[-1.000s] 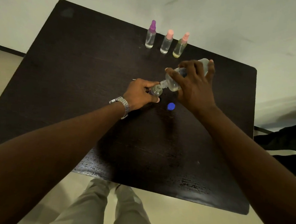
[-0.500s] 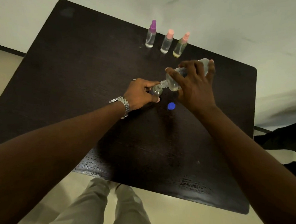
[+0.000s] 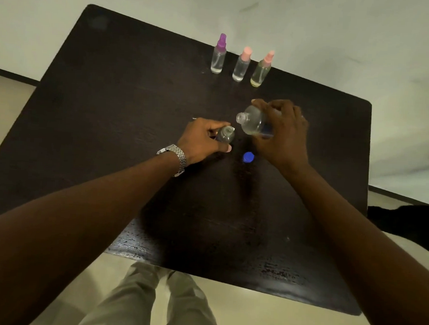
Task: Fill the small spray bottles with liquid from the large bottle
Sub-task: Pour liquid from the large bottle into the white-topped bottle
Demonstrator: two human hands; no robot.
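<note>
My left hand (image 3: 201,141) grips a small open spray bottle (image 3: 225,134) standing on the dark table (image 3: 116,111). My right hand (image 3: 283,136) holds the large clear bottle (image 3: 253,122) just to its right, tilted with its uncapped mouth pointing left and up, apart from the small bottle. A blue cap (image 3: 248,157) lies on the table between my hands. Three capped spray bottles stand in a row at the far edge: a purple-topped bottle (image 3: 218,56), a pink-topped bottle (image 3: 241,66) and a pink-topped yellowish bottle (image 3: 261,71).
The table's near edge (image 3: 226,281) is worn and runs above my legs. A thin pale object (image 3: 194,119) pokes out from behind my left hand. A dark shape (image 3: 405,221) lies beyond the table's right side.
My right hand has lifted the large bottle's mouth away from the small bottle's opening and tipped it back up. My left hand keeps its hold on the small bottle.
</note>
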